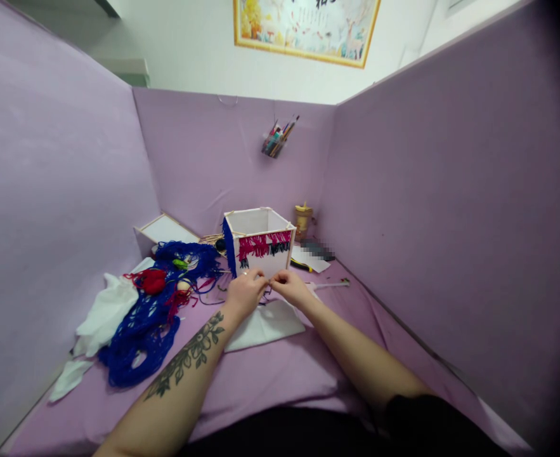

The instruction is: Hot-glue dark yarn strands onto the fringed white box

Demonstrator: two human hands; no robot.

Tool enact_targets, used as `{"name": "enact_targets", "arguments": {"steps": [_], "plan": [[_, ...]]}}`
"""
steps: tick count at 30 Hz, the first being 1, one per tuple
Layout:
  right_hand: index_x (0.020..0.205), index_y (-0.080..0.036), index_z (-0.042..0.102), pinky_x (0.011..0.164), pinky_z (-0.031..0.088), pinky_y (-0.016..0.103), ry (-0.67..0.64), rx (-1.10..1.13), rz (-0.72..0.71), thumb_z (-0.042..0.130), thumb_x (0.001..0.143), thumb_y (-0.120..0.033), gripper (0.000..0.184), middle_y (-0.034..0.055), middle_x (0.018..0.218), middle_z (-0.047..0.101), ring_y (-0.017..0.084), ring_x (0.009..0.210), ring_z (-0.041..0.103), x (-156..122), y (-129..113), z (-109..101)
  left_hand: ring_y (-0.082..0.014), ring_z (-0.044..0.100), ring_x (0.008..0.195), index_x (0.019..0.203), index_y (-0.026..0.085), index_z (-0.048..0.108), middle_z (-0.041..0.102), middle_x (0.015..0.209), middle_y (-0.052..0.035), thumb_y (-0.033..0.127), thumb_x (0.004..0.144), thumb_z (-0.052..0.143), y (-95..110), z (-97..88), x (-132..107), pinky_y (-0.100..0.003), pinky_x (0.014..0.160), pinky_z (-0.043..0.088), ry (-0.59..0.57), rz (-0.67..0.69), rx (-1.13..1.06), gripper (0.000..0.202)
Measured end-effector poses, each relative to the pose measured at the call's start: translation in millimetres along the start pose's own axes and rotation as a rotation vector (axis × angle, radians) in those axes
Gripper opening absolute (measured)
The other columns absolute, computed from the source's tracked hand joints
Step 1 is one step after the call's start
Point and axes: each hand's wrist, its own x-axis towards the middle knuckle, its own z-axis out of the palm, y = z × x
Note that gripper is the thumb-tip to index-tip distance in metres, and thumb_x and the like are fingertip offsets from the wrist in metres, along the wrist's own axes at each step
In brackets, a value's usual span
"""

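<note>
While left fingers (pixel 259 273) and right fingers (pixel 280 278) pinch a small, indistinct dark thing (pixel 269 283), the white, open-topped, yarn-fringed box (pixel 263 259) stands upright just beyond, toward the far edge of the purple-draped table (pixel 274 377).

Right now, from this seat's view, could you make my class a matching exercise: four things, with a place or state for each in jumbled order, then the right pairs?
Things
1. White box
2. Loose blue yarn
3. Framed picture
4. Holder of brushes

Places and states
A. Heaped to the left of the box
B. On the purple back panel
C. Open at the top, with red and dark fringe on its front
D. On the wall, higher than the back panel

Right pairs: 1-C, 2-A, 3-D, 4-B
</note>
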Motion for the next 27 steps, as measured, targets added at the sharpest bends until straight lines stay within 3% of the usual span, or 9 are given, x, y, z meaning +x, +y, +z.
{"name": "enact_targets", "arguments": {"steps": [6, 10, 14, 18, 22, 27], "plan": [[0.059, -0.016, 0.056, 0.06, 0.037, 0.025, 0.17, 0.055, -0.107, 0.058, 0.068, -0.028, 0.015, -0.0001, 0.063, 0.054, 0.014, 0.063, 0.049, -1.3, -0.9, 0.7, -0.0146, 0.055, 0.073, 0.076, 0.017, 0.069, 0.063, 0.08, -0.0044, 0.028, 0.083, 0.055, 4.5, 11.8, 5.5, -0.025, 0.066, 0.04, -0.015, -0.299, -0.438, 0.02], [0.064, -0.016, 0.057, 0.062, 0.039, 0.025, 0.131, 0.214, -0.063, 0.059, 0.068, -0.03, 0.014, -0.0004, 0.064, 0.054, 0.014, 0.065, 0.049, -1.9, -0.7, 3.7, -0.0112, 0.047, 0.059, 0.07, 0.012, 0.066, 0.057, 0.064, -0.0019, 0.035, 0.075, 0.061, 6.0, 21.7, 7.7, -0.023, 0.056, 0.035, -0.083, -0.52, -0.919, 0.024], [0.067, -0.017, 0.054, 0.062, 0.04, 0.024, 0.063, 0.34, -0.044, 0.057, 0.07, -0.033, 0.016, -0.0025, 0.063, 0.049, 0.012, 0.062, 0.046, 0.5, 1.2, 5.4, -0.0064, 0.036, 0.051, 0.082, 0.011, 0.069, 0.05, 0.06, 0.002, 0.044, 0.064, 0.072, 3.7, 17.0, 7.8, -0.02, 0.046, 0.022, -0.228, -0.697, -1.253, 0.038], [0.066, -0.017, 0.053, 0.066, 0.041, 0.023, 0.094, 0.307, -0.141, 0.056, 0.072, -0.033, 0.018, 0.0009, 0.079, 0.049, 0.013, 0.072, 0.047, 1.6, 1.0, 4.6, -0.0051, 0.031, 0.049, 0.09, 0.013, 0.068, 0.044, 0.06, 0.0045, 0.05, 0.053, 0.08, -0.1, 9.7, 8.9, -0.021, 0.043, 0.014, -0.277, -0.766, -1.431, 0.053], [0.068, -0.016, 0.056, 0.07, 0.043, 0.024, 0.094, 0.3, -0.135, 0.059, 0.07, -0.032, 0.016, 0.0035, 0.092, 0.049, 0.013, 0.079, 0.048, 0.0, -1.0, 5.1, -0.0036, 0.026, 0.046, 0.08, 0.013, 0.064, 0.039, 0.058, 0.006, 0.054, 0.052, 0.079, 2.4, 11.9, 8.6, -0.022, 0.042, 0.009, -0.318, -0.75, -1.483, 0.052], [0.067, -0.017, 0.058, 0.066, 0.044, 0.024, 0.106, 0.365, -0.125, 0.061, 0.07, -0.032, 0.016, 0.0018, 0.085, 0.05, 0.012, 0.072, 0.049, -0.4, -1.0, 5.8, -0.0027, 0.021, 0.043, 0.076, 0.013, 0.062, 0.036, 0.053, 0.007, 0.052, 0.054, 0.078, 7.8, 11.7, 8.7, -0.024, 0.042, 0.006, -0.274, -0.763, -1.428, 0.048]]}}
